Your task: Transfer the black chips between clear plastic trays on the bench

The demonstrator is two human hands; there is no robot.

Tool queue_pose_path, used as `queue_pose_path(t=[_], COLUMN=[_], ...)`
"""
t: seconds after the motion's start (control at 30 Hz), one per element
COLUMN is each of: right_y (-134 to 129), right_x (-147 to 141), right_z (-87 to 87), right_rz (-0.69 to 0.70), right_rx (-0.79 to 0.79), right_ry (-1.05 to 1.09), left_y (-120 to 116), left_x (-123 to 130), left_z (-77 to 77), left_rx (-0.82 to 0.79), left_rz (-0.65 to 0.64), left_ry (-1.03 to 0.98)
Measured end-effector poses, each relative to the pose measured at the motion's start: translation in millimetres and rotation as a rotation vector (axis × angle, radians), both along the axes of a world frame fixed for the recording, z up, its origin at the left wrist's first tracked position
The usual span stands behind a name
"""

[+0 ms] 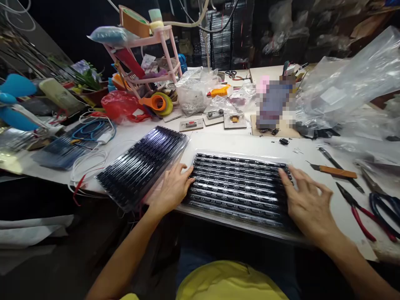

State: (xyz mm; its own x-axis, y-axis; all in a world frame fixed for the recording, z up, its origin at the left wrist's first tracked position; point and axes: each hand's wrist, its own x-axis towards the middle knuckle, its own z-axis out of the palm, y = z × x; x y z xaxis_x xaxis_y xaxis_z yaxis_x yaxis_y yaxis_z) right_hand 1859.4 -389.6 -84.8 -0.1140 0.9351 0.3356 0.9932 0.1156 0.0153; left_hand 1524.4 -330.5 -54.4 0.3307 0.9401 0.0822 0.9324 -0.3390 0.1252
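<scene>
In front of me at the table's edge lies a clear plastic tray [246, 230] with rows of small black parts [237, 187] in it. My left hand [171, 187] grips its left side, thumb and fingertips at the end of the rows. At the opposite side my right hand [308, 204] holds the tray, its thumb over the upper right corner. A second tray of black parts [143, 164] lies at an angle just left of my left hand. The undersides of both trays are hidden.
On the right lie red-handled pliers [356, 208], scissors [383, 200] and an orange-handled knife [336, 171]. A pink rack [162, 46], a red bag [121, 106] and plastic bags [193, 89] stand behind. White cables [90, 160] lie at left.
</scene>
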Motion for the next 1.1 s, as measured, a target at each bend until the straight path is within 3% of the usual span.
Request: queue_pose_path(t=[0.1, 0.17, 0.33, 0.47, 0.6, 0.77, 0.93, 1.0, 1.1], right_y=[27, 48, 88, 98, 101, 71, 3, -14, -23], right_x=[-17, -29, -46, -49, -49, -11, 49, 54, 37], right_z=[7.6, 9.5, 8.2, 6.3, 7.3, 3.6, -21.0, -27.2, -23.8], right_rz=[0.281, 0.381, 0.349, 0.327, 0.338, 0.357, 0.043, -0.063, -0.192], right_rx=[-0.094, -0.178, -0.213, -0.214, -0.212, -0.196, -0.129, -0.141, -0.116], right_ry=[-0.067, -0.025, 0.068, 0.095, 0.106, 0.100, 0.235, 0.384, 0.601], left_y=[9, 19, 56, 79, 86, 67, 16, 1, -9], left_x=[25, 45, 78, 85, 87, 48, -17, -27, -29], left_z=[-1.6, -7.6, -15.0, -17.1, -20.3, -13.9, -15.7, -21.6, -31.9], left_rx=[0.091, 0.123, 0.127, 0.077, 0.046, 0.015, -0.096, -0.137, -0.104], left_rz=[-0.139, -0.210, -0.223, -0.210, -0.217, -0.246, -0.120, -0.080, -0.028], left_ry=[0.047, 0.027, -0.059, -0.057, -0.101, -0.223, -0.433, -0.566, -0.653])
